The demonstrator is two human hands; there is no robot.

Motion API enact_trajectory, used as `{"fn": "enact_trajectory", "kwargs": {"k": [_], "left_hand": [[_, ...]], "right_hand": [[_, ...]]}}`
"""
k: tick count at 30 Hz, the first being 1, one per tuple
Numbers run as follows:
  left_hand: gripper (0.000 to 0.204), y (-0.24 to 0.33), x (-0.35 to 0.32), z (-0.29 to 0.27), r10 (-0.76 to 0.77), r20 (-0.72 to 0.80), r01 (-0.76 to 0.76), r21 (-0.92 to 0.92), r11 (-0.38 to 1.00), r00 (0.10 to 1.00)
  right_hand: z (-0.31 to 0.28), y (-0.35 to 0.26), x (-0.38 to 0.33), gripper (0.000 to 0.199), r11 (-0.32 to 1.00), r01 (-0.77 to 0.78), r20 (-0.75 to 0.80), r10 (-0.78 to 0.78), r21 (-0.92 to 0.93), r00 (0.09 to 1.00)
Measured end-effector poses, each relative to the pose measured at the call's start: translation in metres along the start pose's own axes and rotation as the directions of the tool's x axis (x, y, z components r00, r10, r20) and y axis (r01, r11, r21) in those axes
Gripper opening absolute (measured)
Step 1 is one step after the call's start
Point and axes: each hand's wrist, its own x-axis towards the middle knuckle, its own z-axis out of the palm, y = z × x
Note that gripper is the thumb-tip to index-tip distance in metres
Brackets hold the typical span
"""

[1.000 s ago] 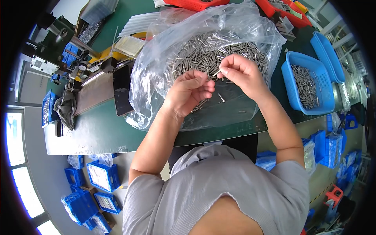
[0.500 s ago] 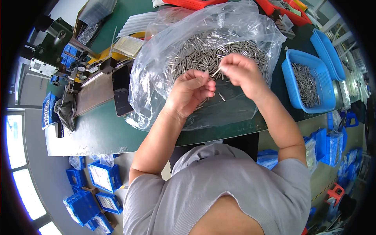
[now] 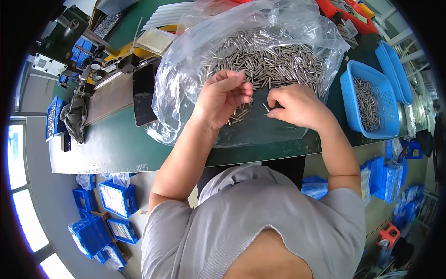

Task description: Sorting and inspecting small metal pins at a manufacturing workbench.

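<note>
A heap of small metal pins (image 3: pixel 292 63) lies on a clear plastic bag (image 3: pixel 179 74) spread over the green table. My left hand (image 3: pixel 220 97) is held above the near left edge of the heap, thumb and index finger pressed together and the other fingers curled. What they hold, if anything, I cannot make out. To its right, my right hand (image 3: pixel 299 106) is low over the bag, with thumb and index finger apart. A single pin (image 3: pixel 266 108) is just at the gap between those fingertips. A few loose pins (image 3: pixel 238 115) lie below my left hand.
On the right stands a blue basket (image 3: pixel 346 86) of similar pins, with another blue basket (image 3: pixel 394 69) behind it. A dark flat tablet-like thing (image 3: pixel 143 95) and a metal bench fixture (image 3: pixel 93 65) are on the left. A red bin (image 3: pixel 367 24) sits at the back right.
My right hand has come away from my left fingertips, moving down and right to the single pin on the bag. The thin metal piece between its fingers before no longer shows there.
</note>
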Motion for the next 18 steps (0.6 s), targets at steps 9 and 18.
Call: {"fn": "enact_trajectory", "kwargs": {"k": [9,18], "left_hand": [[0.007,-0.001,0.001,0.000,0.013,-0.001,-0.013,-0.022,1.000,1.000],[0.010,-0.002,-0.004,0.003,-0.006,0.017,0.003,0.169,0.986,1.000]], "right_hand": [[0.021,0.009,0.013,0.010,0.995,0.055,-0.207,-0.072,-0.089,0.976],[0.002,0.008,0.013,0.008,0.894,0.034,-0.239,0.083,0.446,0.967]]}}
